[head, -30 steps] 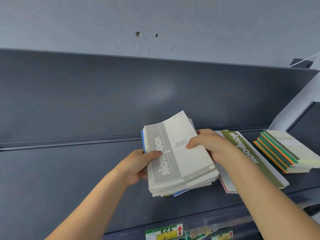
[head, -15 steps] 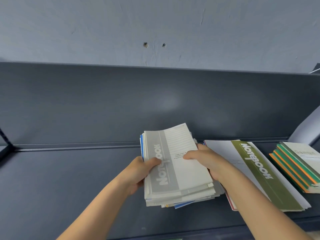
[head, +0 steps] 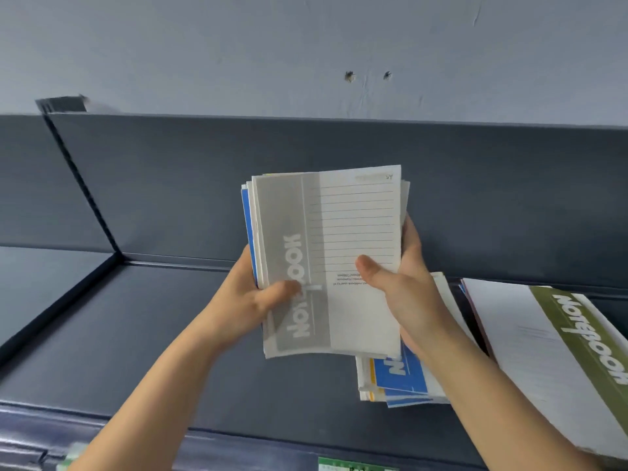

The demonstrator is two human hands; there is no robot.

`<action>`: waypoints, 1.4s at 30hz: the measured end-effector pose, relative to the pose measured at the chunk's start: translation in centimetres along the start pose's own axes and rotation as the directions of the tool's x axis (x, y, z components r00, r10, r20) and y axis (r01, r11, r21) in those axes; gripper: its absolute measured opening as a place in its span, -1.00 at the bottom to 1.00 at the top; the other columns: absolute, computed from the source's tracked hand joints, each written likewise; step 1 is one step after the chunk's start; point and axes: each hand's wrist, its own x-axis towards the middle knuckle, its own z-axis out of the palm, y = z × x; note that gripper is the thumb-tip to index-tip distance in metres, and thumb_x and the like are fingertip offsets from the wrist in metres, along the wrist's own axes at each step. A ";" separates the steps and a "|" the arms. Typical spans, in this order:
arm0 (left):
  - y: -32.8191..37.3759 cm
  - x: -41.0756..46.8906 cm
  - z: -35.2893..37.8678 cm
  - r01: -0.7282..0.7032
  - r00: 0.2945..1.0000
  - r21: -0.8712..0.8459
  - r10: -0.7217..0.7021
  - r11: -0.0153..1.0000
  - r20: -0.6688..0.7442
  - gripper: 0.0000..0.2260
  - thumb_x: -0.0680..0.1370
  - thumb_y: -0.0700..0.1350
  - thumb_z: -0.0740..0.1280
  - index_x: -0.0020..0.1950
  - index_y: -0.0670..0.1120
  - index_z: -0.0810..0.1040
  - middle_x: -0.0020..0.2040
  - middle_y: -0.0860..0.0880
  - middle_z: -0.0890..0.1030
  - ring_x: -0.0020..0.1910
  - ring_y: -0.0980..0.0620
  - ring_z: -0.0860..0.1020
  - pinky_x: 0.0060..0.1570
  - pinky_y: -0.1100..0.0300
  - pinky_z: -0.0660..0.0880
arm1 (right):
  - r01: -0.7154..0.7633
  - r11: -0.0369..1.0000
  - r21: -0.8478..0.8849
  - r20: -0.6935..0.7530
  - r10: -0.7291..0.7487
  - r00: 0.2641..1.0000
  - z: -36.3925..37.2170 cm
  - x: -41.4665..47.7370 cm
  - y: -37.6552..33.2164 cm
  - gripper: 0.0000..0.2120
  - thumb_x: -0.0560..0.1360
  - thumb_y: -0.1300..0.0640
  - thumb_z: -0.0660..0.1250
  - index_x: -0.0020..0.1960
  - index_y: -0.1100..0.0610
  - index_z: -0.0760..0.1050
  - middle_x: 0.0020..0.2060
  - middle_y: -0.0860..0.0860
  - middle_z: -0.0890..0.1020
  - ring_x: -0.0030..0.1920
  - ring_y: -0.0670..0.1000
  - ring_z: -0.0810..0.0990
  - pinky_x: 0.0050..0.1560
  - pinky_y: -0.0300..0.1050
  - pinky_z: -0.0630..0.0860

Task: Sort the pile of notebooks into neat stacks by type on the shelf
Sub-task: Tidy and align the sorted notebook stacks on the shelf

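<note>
Above mid-shelf point(head: 136, 334), both hands hold a grey bundle point(head: 353, 232) off the surface, long axis near-to-far, far end tipped up. Left hand point(head: 248, 300) grips the left edge, right hand point(head: 404, 297) the right, fingers point(head: 410, 237) wrapped behind. Blue pile point(head: 401, 375) lies below, near-right. Likely set-down spot is left; left hand is nearer.

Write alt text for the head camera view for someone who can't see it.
The left hand and right hand grip a bundle of grey-and-white paper notebooks above a dark grey shelf. Below the right wrist lies a pile topped by a blue notebook; a large white notebook with an olive-green stripe lies further right.
</note>
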 end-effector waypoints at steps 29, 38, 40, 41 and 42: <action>-7.6 0.7 -11.7 -0.129 0.971 -0.131 0.152 0.983 0.183 -0.07 0.27 0.01 0.54 0.50 0.22 0.08 0.38 0.23 0.42 0.38 0.21 0.39 0.30 0.23 0.45 | -0.133 0.991 -0.019 -0.035 0.132 0.991 12.2 -0.2 7.9 -0.22 0.17 0.14 0.53 0.34 0.13 0.36 0.18 0.10 0.61 0.23 0.09 0.55 0.18 0.00 0.50; -8.4 0.6 -11.1 -0.153 0.974 -0.093 0.166 0.984 0.156 0.00 0.35 -0.11 0.52 0.55 0.17 -0.11 0.51 0.15 0.25 0.47 0.13 0.27 0.41 -0.07 0.34 | -0.082 0.996 -0.047 0.016 0.083 0.996 11.9 0.7 6.7 -0.31 0.22 0.20 0.53 0.31 0.20 0.41 0.15 0.13 0.62 0.20 0.10 0.58 0.19 0.04 0.51; -8.6 0.8 -11.1 -0.126 0.978 -0.093 0.140 0.988 0.156 0.05 0.34 -0.07 0.53 0.54 0.22 -0.17 0.53 0.16 0.19 0.48 0.13 0.25 0.42 -0.10 0.33 | -0.099 0.994 -0.049 0.037 0.101 0.994 11.7 0.9 6.7 -0.25 0.16 0.12 0.56 0.31 0.18 0.41 0.15 0.11 0.62 0.20 0.08 0.58 0.19 0.04 0.50; -8.6 1.0 -11.1 -0.112 0.978 -0.091 0.126 0.990 0.164 0.07 0.33 -0.04 0.54 0.53 0.24 -0.20 0.54 0.18 0.18 0.48 0.15 0.25 0.43 -0.09 0.32 | -0.112 0.992 -0.050 0.047 0.114 0.992 11.5 1.0 6.8 -0.21 0.12 0.08 0.59 0.30 0.17 0.42 0.15 0.10 0.63 0.19 0.06 0.58 0.17 0.01 0.52; -8.7 1.0 -11.2 -0.100 0.978 -0.092 0.115 0.991 0.173 0.08 0.33 -0.02 0.54 0.53 0.25 -0.22 0.53 0.19 0.18 0.48 0.17 0.25 0.43 -0.08 0.31 | -0.123 0.991 -0.050 0.055 0.126 0.991 11.2 1.0 6.9 -0.20 0.09 0.05 0.61 0.28 0.16 0.43 0.13 0.08 0.64 0.17 0.04 0.59 0.13 -0.03 0.55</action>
